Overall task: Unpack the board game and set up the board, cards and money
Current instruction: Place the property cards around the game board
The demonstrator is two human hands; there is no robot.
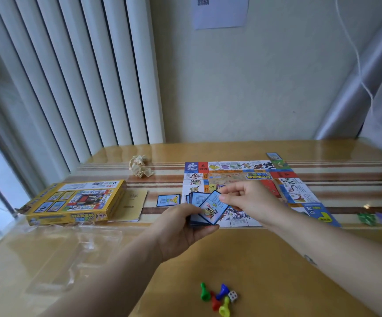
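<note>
Head view: at centre frame the left hand [178, 227] grips the deck [197, 209] fanned, likely so single cards come free, while the right hand [247, 200] pinches one card [213, 208] by its corner. The board [238, 177] lies unfolded behind, another card [168, 200] left of it, the pawns [217, 298] and die [232, 296] at bottom centre.

Bare left hand [178, 229], bare right hand [251, 200], small dark mark [310, 259] on right forearm [338, 243]
</note>
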